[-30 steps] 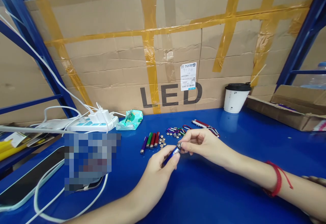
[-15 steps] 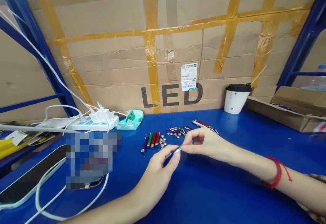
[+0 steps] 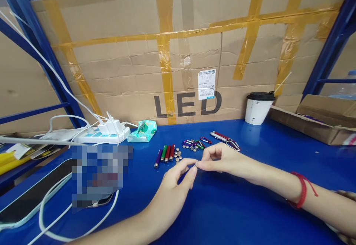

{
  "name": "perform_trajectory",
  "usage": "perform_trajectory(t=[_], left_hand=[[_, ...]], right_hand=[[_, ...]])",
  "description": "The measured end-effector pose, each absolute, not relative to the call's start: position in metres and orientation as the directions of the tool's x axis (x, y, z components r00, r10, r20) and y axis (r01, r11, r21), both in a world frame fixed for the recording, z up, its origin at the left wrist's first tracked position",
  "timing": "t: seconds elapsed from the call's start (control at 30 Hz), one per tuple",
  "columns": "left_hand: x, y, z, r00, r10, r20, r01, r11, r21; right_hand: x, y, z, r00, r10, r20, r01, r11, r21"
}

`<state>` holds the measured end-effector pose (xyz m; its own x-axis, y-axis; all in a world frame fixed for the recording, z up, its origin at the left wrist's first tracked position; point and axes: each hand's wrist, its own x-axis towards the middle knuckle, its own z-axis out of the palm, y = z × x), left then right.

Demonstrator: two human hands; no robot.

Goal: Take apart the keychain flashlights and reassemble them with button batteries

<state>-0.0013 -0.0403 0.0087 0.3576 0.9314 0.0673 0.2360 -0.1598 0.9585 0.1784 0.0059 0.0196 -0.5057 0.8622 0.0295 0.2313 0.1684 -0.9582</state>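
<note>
My left hand (image 3: 175, 193) is closed round a slim blue tube (image 3: 181, 178), mostly hidden by its fingers. At the tube's end, my right hand (image 3: 222, 157) pinches a tiny silvery piece (image 3: 196, 164), its fingertips touching those of my left hand. Behind the hands lie a purple tube (image 3: 158, 159), a green tube (image 3: 164, 153) and two red tubes (image 3: 169, 153). Several silver button cells (image 3: 178, 154) sit right of them. Further right are small carabiners (image 3: 191, 144) and pens (image 3: 219, 136) with a clip.
A white cup (image 3: 257, 109) and an open cardboard box (image 3: 311, 126) stand at the back right. On the left are a power strip (image 3: 97, 135), a green packet (image 3: 144, 130), a phone (image 3: 33, 193) and a looping white cable (image 3: 41, 215). A cardboard wall (image 3: 125, 78) rises behind.
The tube in my left hand has turned or sunk behind the fingers, so its silvery end shows less. My right hand has shifted slightly left and down, uncovering more of the carabiners.
</note>
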Motion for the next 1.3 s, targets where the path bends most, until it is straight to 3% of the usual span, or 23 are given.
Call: perform_trajectory(t=[0.13,0.27,0.37,0.47,0.73,0.8,1.03,1.2,1.3], left_hand=[[0.0,-0.039,0.009,0.355,0.933,0.053,0.214,-0.136,0.967],[0.0,-0.037,0.007,0.312,0.949,0.042,0.182,-0.103,0.978],[-0.001,-0.036,0.006,0.292,0.954,0.073,0.177,-0.129,0.976],[-0.002,-0.035,0.005,0.289,0.952,0.096,0.194,-0.157,0.968],[-0.001,-0.035,0.008,0.335,0.936,0.109,0.271,-0.206,0.94],[-0.001,-0.035,0.007,0.365,0.924,0.118,0.27,-0.226,0.936],[-0.004,-0.037,0.004,0.433,0.894,0.112,0.264,-0.245,0.933],[-0.003,-0.039,0.005,0.477,0.871,0.116,0.238,-0.256,0.937],[-0.004,-0.038,0.003,0.462,0.879,0.118,0.236,-0.25,0.939]], right_hand=[[0.178,0.009,0.014,-0.507,0.858,0.087,0.223,0.228,-0.948],[0.179,0.008,0.013,-0.461,0.821,0.338,0.213,0.472,-0.856],[0.18,0.006,0.016,-0.464,0.681,0.566,0.23,0.71,-0.665],[0.183,0.005,0.019,-0.512,0.509,0.692,0.236,0.858,-0.456],[0.192,0.004,0.026,-0.648,0.179,0.74,0.338,0.939,0.068],[0.192,0.002,0.028,-0.675,0.137,0.725,0.34,0.93,0.14],[0.191,0.0,0.026,-0.7,0.19,0.689,0.295,0.955,0.036],[0.189,0.0,0.022,-0.661,0.316,0.68,0.286,0.945,-0.161],[0.187,0.0,0.019,-0.635,0.446,0.631,0.29,0.894,-0.34]])
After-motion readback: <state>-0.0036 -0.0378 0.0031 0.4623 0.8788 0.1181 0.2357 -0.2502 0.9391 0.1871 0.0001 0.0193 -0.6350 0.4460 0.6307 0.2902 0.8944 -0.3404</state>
